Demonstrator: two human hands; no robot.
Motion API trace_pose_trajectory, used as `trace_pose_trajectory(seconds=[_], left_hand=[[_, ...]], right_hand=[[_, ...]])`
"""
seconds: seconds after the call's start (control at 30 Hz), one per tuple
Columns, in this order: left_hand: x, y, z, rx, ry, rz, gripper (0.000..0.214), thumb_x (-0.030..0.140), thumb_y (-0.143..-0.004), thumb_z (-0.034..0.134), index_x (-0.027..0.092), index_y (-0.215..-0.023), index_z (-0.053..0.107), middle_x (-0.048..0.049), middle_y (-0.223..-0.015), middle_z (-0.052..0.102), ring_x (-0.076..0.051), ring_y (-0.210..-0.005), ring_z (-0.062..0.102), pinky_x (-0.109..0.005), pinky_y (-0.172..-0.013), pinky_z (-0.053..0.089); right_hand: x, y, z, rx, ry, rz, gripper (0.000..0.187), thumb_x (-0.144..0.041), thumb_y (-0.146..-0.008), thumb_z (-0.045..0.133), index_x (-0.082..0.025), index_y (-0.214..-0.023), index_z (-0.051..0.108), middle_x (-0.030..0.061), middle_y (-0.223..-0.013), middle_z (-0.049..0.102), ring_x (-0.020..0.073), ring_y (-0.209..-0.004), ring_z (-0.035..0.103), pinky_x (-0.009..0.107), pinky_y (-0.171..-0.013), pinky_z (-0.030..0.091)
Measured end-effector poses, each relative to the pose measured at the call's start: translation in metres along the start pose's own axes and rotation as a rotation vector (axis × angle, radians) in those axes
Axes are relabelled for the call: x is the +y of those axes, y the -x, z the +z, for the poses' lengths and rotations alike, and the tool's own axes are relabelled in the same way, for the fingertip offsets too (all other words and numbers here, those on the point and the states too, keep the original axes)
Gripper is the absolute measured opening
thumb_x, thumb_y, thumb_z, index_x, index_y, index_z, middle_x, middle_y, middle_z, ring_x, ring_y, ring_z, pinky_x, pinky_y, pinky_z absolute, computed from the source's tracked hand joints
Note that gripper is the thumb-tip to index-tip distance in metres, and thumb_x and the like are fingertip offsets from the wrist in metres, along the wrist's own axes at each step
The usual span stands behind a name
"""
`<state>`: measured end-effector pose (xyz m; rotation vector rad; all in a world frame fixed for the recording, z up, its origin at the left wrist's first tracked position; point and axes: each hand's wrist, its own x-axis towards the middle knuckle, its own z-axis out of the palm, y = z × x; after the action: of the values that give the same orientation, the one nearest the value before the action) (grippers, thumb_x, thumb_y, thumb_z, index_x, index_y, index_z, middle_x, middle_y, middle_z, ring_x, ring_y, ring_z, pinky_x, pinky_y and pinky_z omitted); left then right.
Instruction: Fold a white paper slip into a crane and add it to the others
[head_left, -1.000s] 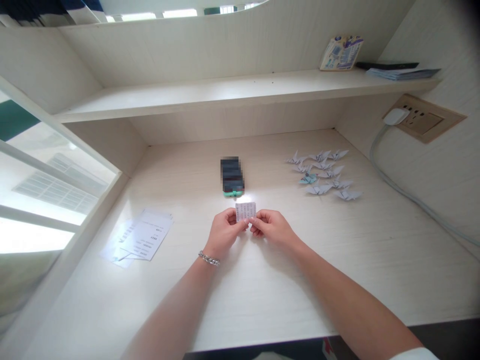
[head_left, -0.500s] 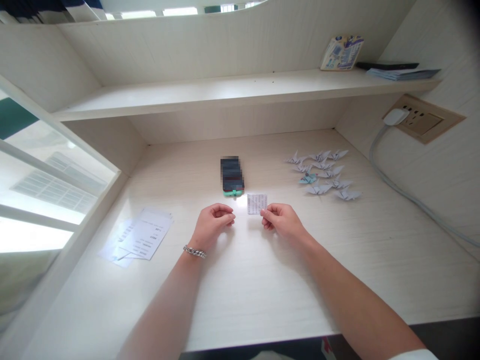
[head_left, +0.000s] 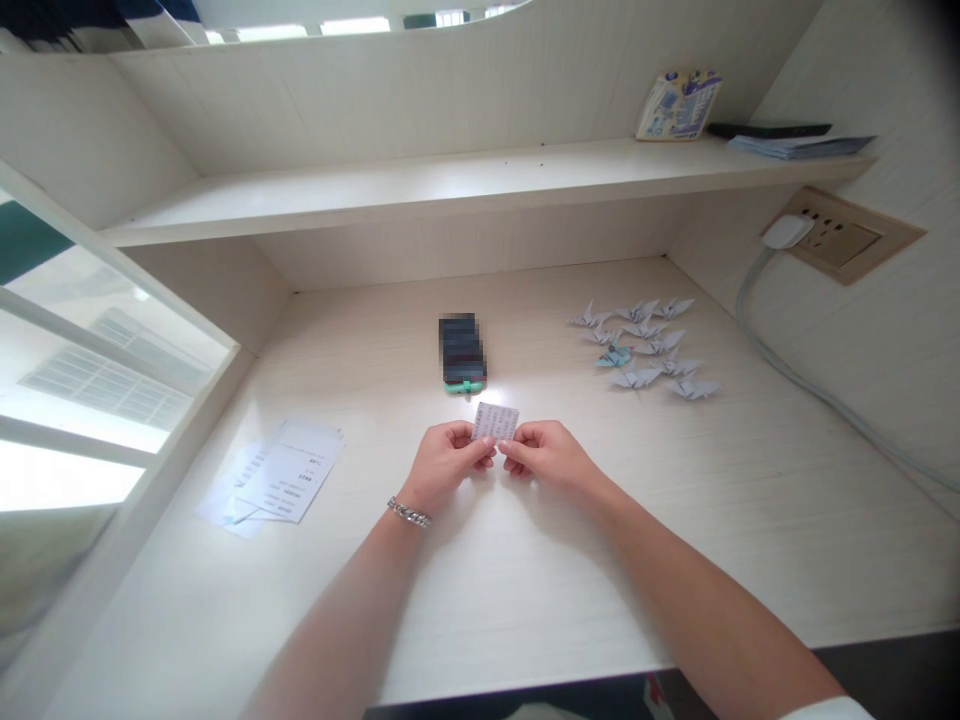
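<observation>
Between my hands is a small square of printed paper (head_left: 496, 420), slightly tilted, above the middle of the desk. My left hand (head_left: 452, 462) pinches its lower left part between thumb and fingers. At the lower right corner, my right hand (head_left: 546, 452) grips it the same way. Just beyond the paper lies a dark, blurred-out device with a green lower end (head_left: 465, 386). Several folded paper cranes (head_left: 636, 376) stand to the right, mostly white, plus one blue crane (head_left: 614, 355). Loose printed paper sheets (head_left: 289, 470) overlap on the left.
A shelf (head_left: 360, 200) runs above the desk's back, holding a colourful packet (head_left: 679, 106) and a stack of papers (head_left: 799, 147). On the right wall, a white plug (head_left: 787, 232) sits in a socket panel (head_left: 844, 238), its grey cable (head_left: 817, 395) trailing along the desk's right side.
My left hand has moved right and taken hold of the paper square. My right hand has shifted slightly left and down with it, and the paper has tilted.
</observation>
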<state>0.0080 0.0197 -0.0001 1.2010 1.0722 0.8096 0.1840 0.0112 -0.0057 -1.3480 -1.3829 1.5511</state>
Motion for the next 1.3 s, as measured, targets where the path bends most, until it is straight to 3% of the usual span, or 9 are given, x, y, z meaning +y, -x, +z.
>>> trace_pose_trajectory(seconds=[0.3,0.7,0.9,1.13,1.3], left_hand=[[0.0018,0.0011,0.0016,-0.012,0.037,0.042,0.027,0.036,-0.072,0.065,0.011,-0.081,0.063,-0.0071,-0.074,0.064,-0.015,-0.065,0.058,-0.025,-0.059,0.045],[0.0043,0.0031,0.0016,-0.089,-0.034,0.006,0.026,0.035,-0.069,0.067,0.010,-0.076,0.063,-0.0038,-0.062,0.058,-0.012,-0.054,0.052,-0.024,-0.051,0.042],[0.0005,0.0015,0.0044,0.019,0.015,0.039,0.028,0.037,-0.072,0.064,0.011,-0.083,0.064,-0.0073,-0.077,0.064,-0.015,-0.068,0.059,-0.027,-0.062,0.049],[0.0030,0.0010,0.0036,0.004,-0.019,0.011,0.029,0.038,-0.068,0.068,0.010,-0.077,0.064,-0.0060,-0.068,0.064,-0.014,-0.057,0.057,-0.025,-0.054,0.046],[0.0076,0.0019,0.0050,0.008,0.012,0.006,0.028,0.036,-0.068,0.068,0.010,-0.076,0.064,-0.0059,-0.065,0.063,-0.013,-0.056,0.057,-0.024,-0.053,0.046]], right_hand=[[-0.0041,0.0031,-0.0006,-0.059,-0.048,-0.040,0.030,-0.043,-0.072,0.063,-0.014,-0.069,0.061,0.0055,-0.064,0.065,0.0130,-0.055,0.057,0.025,-0.053,0.045],[-0.0009,-0.0006,0.0013,0.163,-0.232,-0.105,0.025,-0.038,-0.066,0.068,-0.015,-0.074,0.063,0.0032,-0.064,0.062,0.0148,-0.059,0.058,0.027,-0.055,0.047],[-0.0035,0.0004,0.0005,0.140,-0.262,-0.050,0.026,-0.039,-0.069,0.067,-0.014,-0.073,0.063,0.0047,-0.065,0.064,0.0143,-0.061,0.059,0.027,-0.059,0.048],[-0.0021,-0.0002,-0.0006,0.054,-0.176,-0.021,0.032,-0.045,-0.067,0.067,-0.014,-0.069,0.061,0.0035,-0.061,0.062,0.0138,-0.056,0.059,0.026,-0.054,0.047],[-0.0020,0.0000,-0.0015,0.130,-0.168,-0.014,0.033,-0.046,-0.066,0.068,-0.014,-0.066,0.061,0.0055,-0.063,0.064,0.0138,-0.055,0.058,0.025,-0.051,0.046]])
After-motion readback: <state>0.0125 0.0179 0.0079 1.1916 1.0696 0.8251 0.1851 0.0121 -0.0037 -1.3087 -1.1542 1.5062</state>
